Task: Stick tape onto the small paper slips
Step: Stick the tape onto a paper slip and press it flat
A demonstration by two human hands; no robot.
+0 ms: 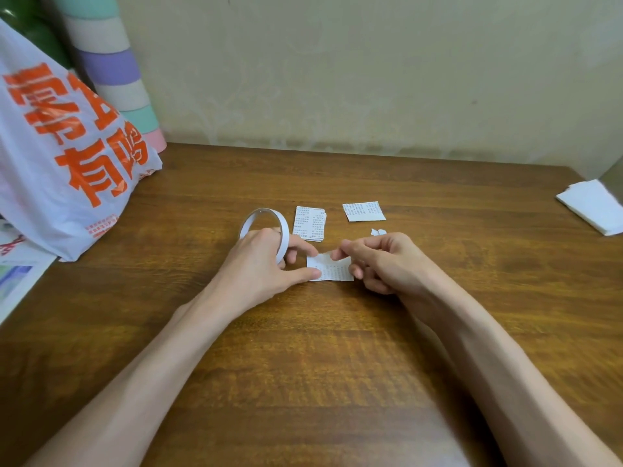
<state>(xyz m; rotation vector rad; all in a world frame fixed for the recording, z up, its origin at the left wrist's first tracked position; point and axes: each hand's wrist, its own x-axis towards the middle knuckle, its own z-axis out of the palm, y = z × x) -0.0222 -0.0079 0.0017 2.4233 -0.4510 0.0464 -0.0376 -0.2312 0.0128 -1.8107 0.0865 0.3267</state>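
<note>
Bag: at the table's left edge we see one white plastic bag (67, 146) with orange lettering. It is bulging, but we cannot tell what it holds.
Tape: we count one tape roll (251, 220), a thin white ring standing on edge under the left hand.
Left hand: the left hand (266, 264) curls its fingers round the near side of the tape roll, and its thumb tip lies on the left edge of the held slip.
Right hand: the right hand (381, 261) pinches the held slip's upper edge between thumb and forefinger, with the other fingers curled in beneath.
Held slip: we see one held slip (332, 269), printed and lying low over the wooden table (337, 348) between the two hands.
Slip stack: one stack of slips (310, 222) lies just beyond the hands, beside the tape roll. We cannot count its sheets.
Separate slip: one separate slip (364, 211) lies flat to the right of the stack, apart from it.
Scraps: two tiny white scraps (378, 231) sit just behind the right hand.
Folded paper: one folded white paper (593, 205) rests at the table's far right edge.
Striped column: one pastel-banded column (114, 72) rises behind the bag.
</note>
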